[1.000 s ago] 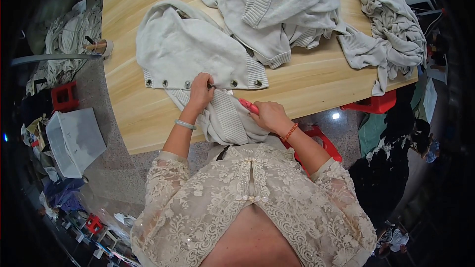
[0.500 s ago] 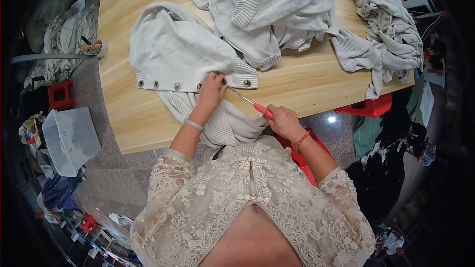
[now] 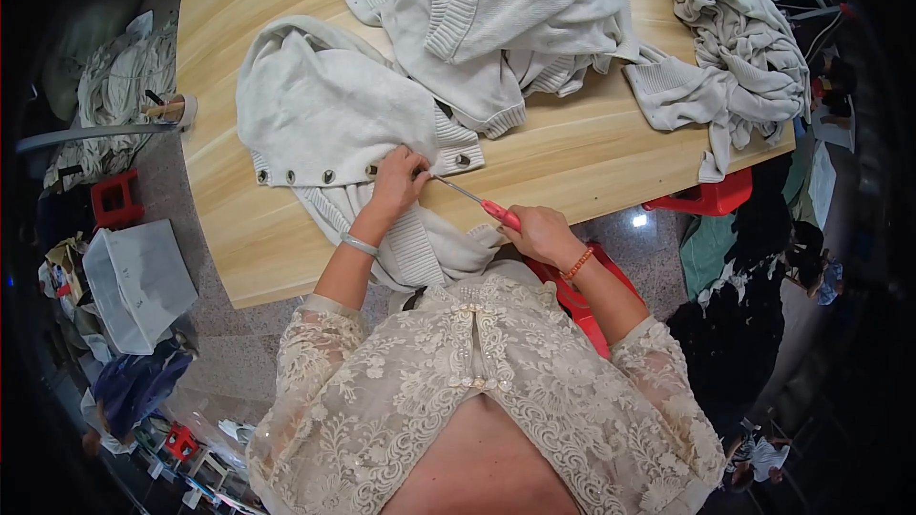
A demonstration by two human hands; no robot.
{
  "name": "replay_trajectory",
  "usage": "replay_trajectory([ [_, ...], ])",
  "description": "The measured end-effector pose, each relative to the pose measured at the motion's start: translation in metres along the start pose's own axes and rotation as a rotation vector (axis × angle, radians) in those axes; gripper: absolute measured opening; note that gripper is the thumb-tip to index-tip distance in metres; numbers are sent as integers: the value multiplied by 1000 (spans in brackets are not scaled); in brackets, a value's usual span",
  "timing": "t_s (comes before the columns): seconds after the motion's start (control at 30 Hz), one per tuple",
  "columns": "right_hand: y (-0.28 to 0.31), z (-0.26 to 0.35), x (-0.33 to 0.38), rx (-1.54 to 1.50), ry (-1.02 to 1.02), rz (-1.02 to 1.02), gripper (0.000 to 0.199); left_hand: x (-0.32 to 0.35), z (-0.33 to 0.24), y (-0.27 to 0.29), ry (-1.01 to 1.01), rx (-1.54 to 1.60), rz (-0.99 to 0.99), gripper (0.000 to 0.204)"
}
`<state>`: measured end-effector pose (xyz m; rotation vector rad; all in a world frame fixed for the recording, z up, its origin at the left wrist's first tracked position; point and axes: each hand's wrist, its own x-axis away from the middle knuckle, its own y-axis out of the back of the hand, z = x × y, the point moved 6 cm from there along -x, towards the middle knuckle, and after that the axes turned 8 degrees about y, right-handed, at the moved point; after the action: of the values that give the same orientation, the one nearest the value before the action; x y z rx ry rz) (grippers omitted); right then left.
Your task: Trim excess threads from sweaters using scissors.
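Worked at broad, yellowish wood-grain table (image 3: 563,162). Had heap of pale grey knit garments (image 3: 534,29) across far side, cream-grey knit garment with buttoned edge (image 3: 334,100) spread at table's near left. Pinched that edge in bent fingers of left hand (image 3: 396,183). Clasped slim steel-shafted, red-handled tool (image 3: 501,215) in curled fingers of right hand (image 3: 540,235), tip close by left hand. Had round, dark buttons (image 3: 328,176) in row along edge.

Cardigan (image 3: 334,105): pale grey knit, spread beyond the left hand (image 3: 399,181), folds trailing below it.
Buttons (image 3: 328,176): dark, rowed along the band beside the left hand.
Slim tool (image 3: 500,215): red handle inside the right hand (image 3: 542,234), metal shaft slanting toward the left.
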<state>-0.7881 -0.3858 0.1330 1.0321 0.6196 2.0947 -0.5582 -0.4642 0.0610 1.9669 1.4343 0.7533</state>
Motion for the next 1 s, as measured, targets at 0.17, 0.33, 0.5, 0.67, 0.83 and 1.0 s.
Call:
replay_trajectory([
  [0.17,5,-20,26,26,-2,-147,21,-6,-56,-2,-174,-27,-188,40],
  [0.33,7,-35,33,91,-28,-195,21,-20,-48,-46,-113,77,-27,37],
  [0.5,16,-39,41,90,-105,-127,25,-30,-43,-47,22,232,85,34],
  [0.67,18,-28,33,68,-83,-99,26,-24,-40,-49,12,301,60,33],
  [0.83,8,-29,30,57,-107,-74,26,9,-44,-31,-87,260,-54,41],
  [1.0,-2,-41,32,149,-131,-220,23,89,-33,56,-19,11,111,53],
])
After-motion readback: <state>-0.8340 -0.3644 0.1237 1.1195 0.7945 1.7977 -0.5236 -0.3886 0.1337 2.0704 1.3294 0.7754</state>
